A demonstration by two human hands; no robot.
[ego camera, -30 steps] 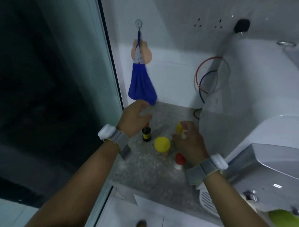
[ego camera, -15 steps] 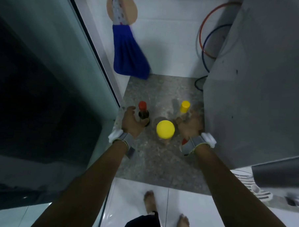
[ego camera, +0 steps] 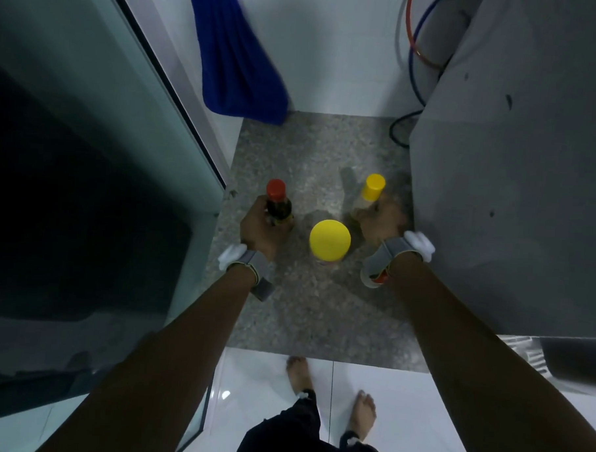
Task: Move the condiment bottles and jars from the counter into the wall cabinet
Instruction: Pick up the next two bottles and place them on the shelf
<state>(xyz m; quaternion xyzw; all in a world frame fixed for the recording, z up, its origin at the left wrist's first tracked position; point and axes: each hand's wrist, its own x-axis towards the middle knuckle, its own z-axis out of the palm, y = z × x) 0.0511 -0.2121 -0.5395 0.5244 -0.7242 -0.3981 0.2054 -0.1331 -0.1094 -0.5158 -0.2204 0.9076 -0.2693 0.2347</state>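
Observation:
On the speckled grey counter (ego camera: 307,301) stand several condiment containers. My left hand (ego camera: 260,229) is wrapped around a dark sauce bottle with a red cap (ego camera: 277,204) at the left. My right hand (ego camera: 380,222) grips a pale bottle with a yellow cap (ego camera: 369,193) at the right. Between my hands stands a jar with a wide yellow lid (ego camera: 329,242), untouched. A small red-capped jar (ego camera: 376,278) sits under my right wrist, mostly hidden. The wall cabinet is not identifiable in this view.
A grey panel (ego camera: 517,187) rises close on the right of my right hand. A glass door (ego camera: 87,168) with its frame stands on the left. A blue cloth (ego camera: 237,62) hangs on the back wall, next to red and blue hoses (ego camera: 413,49). My bare feet (ego camera: 298,372) are on white floor tiles.
The view has tilted down toward the counter. Both hands have dropped from above the bottles and closed around them: left on the dark bottle, right on the yellow-capped one.

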